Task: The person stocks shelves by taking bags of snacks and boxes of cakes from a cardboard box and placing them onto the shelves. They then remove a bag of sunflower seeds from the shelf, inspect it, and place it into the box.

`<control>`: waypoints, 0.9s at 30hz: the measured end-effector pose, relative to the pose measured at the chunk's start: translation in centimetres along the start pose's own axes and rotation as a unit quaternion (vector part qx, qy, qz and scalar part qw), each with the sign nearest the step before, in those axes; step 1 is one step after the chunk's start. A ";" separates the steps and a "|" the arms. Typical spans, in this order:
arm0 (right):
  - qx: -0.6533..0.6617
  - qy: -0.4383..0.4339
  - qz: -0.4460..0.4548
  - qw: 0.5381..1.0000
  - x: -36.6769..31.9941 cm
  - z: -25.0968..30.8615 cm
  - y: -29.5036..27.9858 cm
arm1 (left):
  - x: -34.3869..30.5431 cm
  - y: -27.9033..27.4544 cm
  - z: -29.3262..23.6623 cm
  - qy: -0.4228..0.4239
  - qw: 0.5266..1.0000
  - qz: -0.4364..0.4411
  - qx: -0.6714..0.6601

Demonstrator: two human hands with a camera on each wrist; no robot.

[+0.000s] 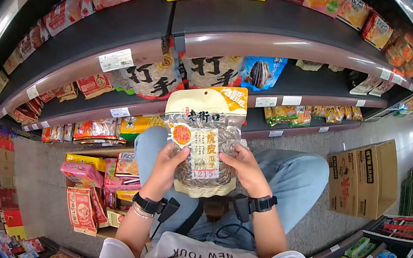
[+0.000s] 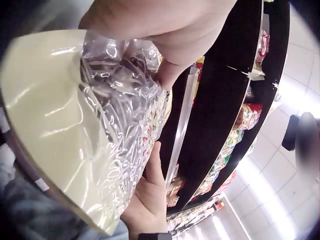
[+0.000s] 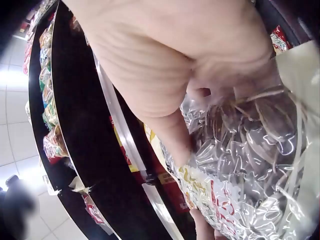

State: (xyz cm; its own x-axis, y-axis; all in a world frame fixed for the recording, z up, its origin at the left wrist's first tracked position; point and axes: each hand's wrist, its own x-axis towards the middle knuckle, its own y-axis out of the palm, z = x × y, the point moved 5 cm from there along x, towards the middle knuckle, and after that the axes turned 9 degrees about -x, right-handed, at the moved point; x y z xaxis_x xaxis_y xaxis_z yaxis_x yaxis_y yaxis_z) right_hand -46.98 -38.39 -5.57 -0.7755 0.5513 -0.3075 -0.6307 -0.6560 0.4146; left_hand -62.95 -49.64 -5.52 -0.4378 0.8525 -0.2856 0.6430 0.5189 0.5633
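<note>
Both hands hold a bag of sunflower seeds [image 1: 228, 127] upright in front of the lap in the head view. My left hand [image 1: 165, 165] grips its left edge, the thumb lying over the front. On the opposite edge, my right hand [image 1: 251, 172] grips it the same way, with the fingers hidden behind. The bag has a cream and orange top, a clear middle with striped seeds showing, and a cream bottom. In the left wrist view, the clear plastic of the bag [image 2: 117, 112] looks creased. The right wrist view shows my right thumb pressing the bag [image 3: 245, 155] near its printed label.
Shelves [image 1: 284, 49] of packaged snacks curve across the front. An open box [image 1: 109, 233] of colourful packets stands on the floor at left. To the right stands an open cardboard carton [image 1: 361, 178]. Bent knees [image 1: 293, 180] flank the bag.
</note>
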 end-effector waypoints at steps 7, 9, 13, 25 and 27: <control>0.020 -0.025 0.003 0.999 -0.6 -0.3 -0.8 | 0.6 1.0 0.4 -0.022 1.000 0.001 -0.001; 0.015 -0.030 0.013 0.999 -0.7 -0.7 -1.0 | 0.4 1.3 0.4 -0.029 1.000 -0.002 -0.006; 0.017 0.018 0.031 0.999 -0.8 -2.4 -1.7 | -0.2 1.7 0.3 -0.043 0.999 -0.004 -0.013; -0.012 0.008 0.029 0.999 -1.0 -3.1 -1.2 | -0.7 0.7 1.1 -0.062 0.996 -0.024 -0.054; -0.003 0.002 0.023 1.000 -1.2 -3.0 -0.9 | -0.8 0.6 1.1 -0.061 0.997 -0.026 -0.047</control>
State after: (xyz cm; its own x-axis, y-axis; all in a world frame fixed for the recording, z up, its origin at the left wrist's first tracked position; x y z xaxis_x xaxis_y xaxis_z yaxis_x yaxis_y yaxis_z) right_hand -45.58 -40.04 -8.11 -0.8035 0.5191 -0.2915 -0.5950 -0.6838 0.4224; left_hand -61.51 -49.96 -5.82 -0.3862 0.8290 -0.4045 0.5565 0.5592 0.6145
